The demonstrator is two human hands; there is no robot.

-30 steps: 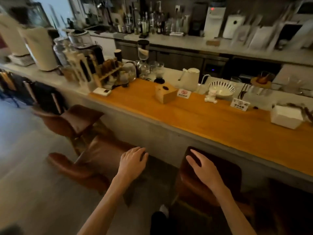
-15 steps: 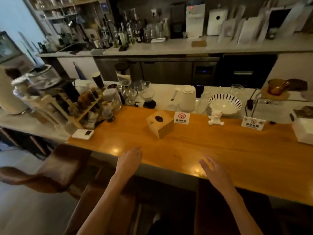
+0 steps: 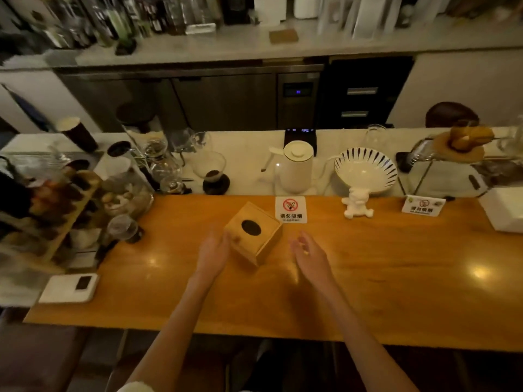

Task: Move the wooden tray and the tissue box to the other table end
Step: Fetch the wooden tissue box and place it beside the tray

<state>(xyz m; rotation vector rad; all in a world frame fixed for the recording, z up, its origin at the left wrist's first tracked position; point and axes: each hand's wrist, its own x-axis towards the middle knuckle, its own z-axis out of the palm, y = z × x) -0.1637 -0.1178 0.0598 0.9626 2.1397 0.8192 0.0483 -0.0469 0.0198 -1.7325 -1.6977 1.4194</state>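
Observation:
A wooden tissue box with a dark oval hole on top stands on the orange wooden counter, turned cornerwise to me. My left hand is flat against or just beside the box's left face, fingers straight. To the box's right, a short gap away, my right hand hovers with fingers spread. Neither hand holds anything. At the counter's left end a stepped wooden tray full of small dark items stands tilted.
Behind the box stand a no-smoking sign, a white kettle, a striped bowl and a white figurine. A white box sits at the right end, a white device and glassware at the left.
Both hands have risen from the stools over the counter and come in on either side of the tissue box. The camera has moved closer and now looks down on the counter.

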